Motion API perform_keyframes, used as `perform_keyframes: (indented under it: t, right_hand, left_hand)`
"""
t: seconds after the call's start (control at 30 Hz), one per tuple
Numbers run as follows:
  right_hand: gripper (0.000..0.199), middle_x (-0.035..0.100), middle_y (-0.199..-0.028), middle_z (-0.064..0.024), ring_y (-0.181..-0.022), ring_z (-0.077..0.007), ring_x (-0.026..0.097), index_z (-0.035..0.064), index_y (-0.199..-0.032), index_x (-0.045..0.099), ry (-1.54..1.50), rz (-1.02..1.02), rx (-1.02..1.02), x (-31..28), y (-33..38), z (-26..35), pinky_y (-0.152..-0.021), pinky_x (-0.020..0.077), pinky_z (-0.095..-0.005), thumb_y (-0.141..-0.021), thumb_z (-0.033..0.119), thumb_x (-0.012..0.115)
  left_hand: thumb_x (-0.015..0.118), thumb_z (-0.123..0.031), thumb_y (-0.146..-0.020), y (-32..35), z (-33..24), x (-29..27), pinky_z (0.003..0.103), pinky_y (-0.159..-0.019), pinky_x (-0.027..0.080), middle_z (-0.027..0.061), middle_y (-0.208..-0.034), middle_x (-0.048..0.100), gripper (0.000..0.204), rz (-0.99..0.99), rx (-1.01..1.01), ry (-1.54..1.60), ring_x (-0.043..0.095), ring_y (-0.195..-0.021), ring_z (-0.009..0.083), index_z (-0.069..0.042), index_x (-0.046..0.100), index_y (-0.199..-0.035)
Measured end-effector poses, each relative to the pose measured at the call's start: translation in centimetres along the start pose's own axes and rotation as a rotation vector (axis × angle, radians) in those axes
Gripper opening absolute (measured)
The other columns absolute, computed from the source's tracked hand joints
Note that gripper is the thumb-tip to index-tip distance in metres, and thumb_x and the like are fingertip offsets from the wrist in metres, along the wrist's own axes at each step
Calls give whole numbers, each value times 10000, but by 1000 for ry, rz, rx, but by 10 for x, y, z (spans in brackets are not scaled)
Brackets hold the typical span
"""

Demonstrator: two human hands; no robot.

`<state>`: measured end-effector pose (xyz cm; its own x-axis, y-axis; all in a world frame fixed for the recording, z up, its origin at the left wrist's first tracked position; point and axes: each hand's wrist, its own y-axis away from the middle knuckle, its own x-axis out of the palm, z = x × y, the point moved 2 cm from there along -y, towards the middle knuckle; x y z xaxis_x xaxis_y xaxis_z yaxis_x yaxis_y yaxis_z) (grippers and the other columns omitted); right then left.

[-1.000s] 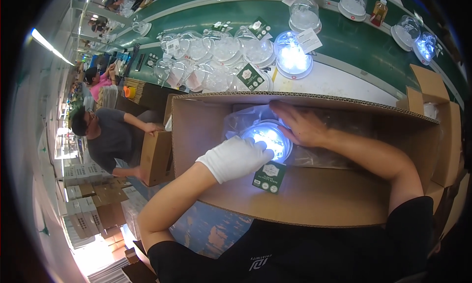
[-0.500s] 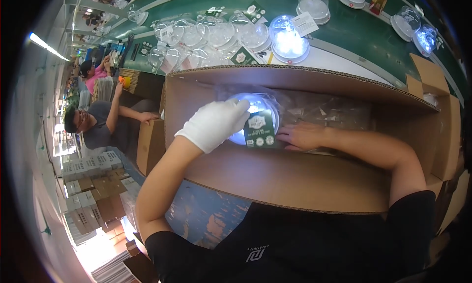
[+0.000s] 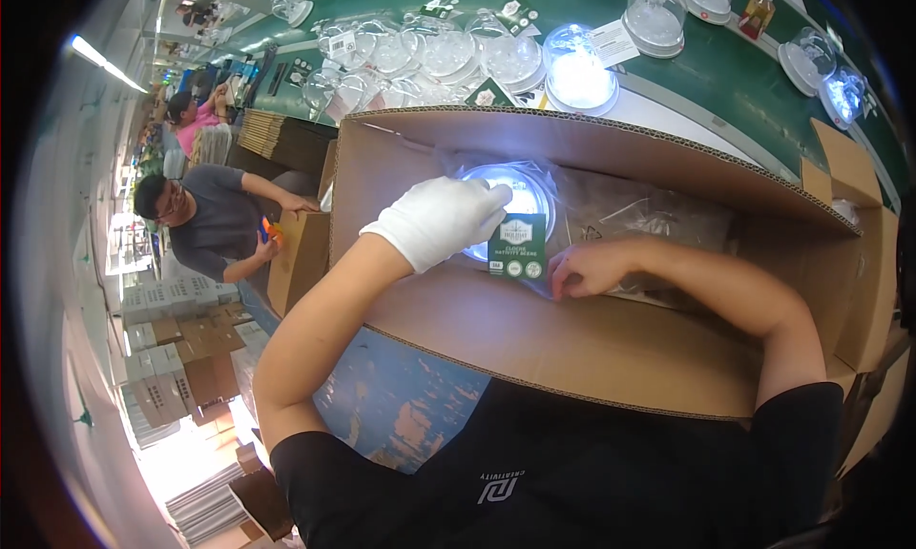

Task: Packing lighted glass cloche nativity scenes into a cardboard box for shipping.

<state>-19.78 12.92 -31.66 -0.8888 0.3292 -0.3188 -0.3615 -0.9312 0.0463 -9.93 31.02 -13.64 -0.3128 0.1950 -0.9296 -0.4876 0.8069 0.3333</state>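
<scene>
A: Finding the dome (image 3: 530, 188) where?

B: Inside the open brown box (image 3: 534, 358), toward 10 o'clock from its middle. Glowing white, with a green tag (image 3: 516, 248) across its 6 o'clock edge.

A: Doing what with the left grip (image 3: 439, 223)?

B: Reaching in from 8 o'clock, gloved in white, and touching the dome from its 9 o'clock side with bent fingers. Cannot tell, with the tips partly hidden, whether pinching it or only resting on it.

A: And with the right grip (image 3: 593, 267)?

B: Bare, and set low in the box toward the dome's 4 o'clock, just beside the tag. Curled in at the fingers. Cannot tell whether pinching any plastic (image 3: 630, 191).

A: Seeing that plastic where?

B: Near the dome's 12 to 3 o'clock rim, then on through the box toward 3 o'clock, clear and crinkled.

A: Spotting what past the box?

B: On the green bench (image 3: 367, 3), at 12 o'clock, a lit dome (image 3: 579, 77). At 11, clear domes (image 3: 448, 55) packed close together. At 1, a bottle (image 3: 757, 15).

A: And toward 9?

B: Seeing a co-worker (image 3: 215, 201) in grey there, holding something orange (image 3: 272, 231) in one hand, resting the other on a carton (image 3: 301, 272).
</scene>
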Motion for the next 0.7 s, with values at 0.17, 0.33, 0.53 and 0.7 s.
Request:
perform_keyframes:
  t: [0.17,0.33,0.53,0.7]
  right_hand:
    - [199,664,-1064,-169,-992,-327,662,-17,-1015,682,293,-119,141,-26,5,-3,-856,542,-423,-858,68,592]
    - [331,559,-1342,-192,-1064,-361,647,-12,-1224,590,846,-373,231,-51,-9,27,-750,597,-458,-921,76,491]
    - [450,451,-1481,-223,-1041,-334,674,-32,-1346,533,954,-599,425,-49,-24,16,-652,620,-403,-917,105,513]
    - [401,590,-1284,-250,-765,-302,706,-56,-1235,597,1119,-741,240,-45,-12,34,-598,579,-391,-869,104,563]
  left_hand:
    - [590,-253,-957,7,-2,5,500,-629,549,164,-890,658,178,96,174,-61,672,-708,395,-84,555,-1001]
    - [586,-184,-905,18,-17,14,450,-557,552,127,-824,622,139,124,252,-212,691,-686,321,-97,545,-1005]
    - [587,-159,-887,18,-23,22,440,-559,560,116,-851,618,161,111,306,-254,692,-692,310,-84,545,-1023]
    - [584,-173,-901,16,-13,24,456,-586,569,150,-888,654,172,151,153,-154,709,-738,337,-109,574,-1060]
